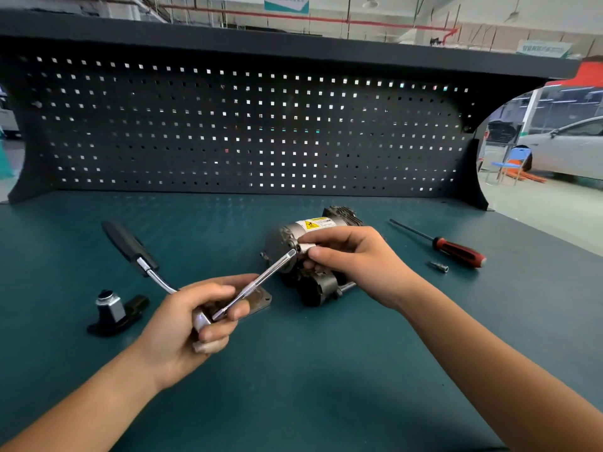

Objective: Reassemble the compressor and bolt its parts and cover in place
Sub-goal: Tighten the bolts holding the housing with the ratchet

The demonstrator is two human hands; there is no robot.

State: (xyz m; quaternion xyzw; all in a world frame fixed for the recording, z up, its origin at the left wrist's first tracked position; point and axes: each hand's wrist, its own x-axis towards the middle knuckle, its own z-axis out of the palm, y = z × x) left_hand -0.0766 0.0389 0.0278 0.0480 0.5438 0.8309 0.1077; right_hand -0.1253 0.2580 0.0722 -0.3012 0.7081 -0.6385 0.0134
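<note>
At grey metal compressor [281,237] near end, right hand [355,259] pinches small silver socket [307,247]; left hand [192,318], in front of compressor, grips chrome black-handled ratchet [143,264] and extension bar [264,278].

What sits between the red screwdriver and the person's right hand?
One small metal bit lies on the green mat there, seen in the head view.
</note>
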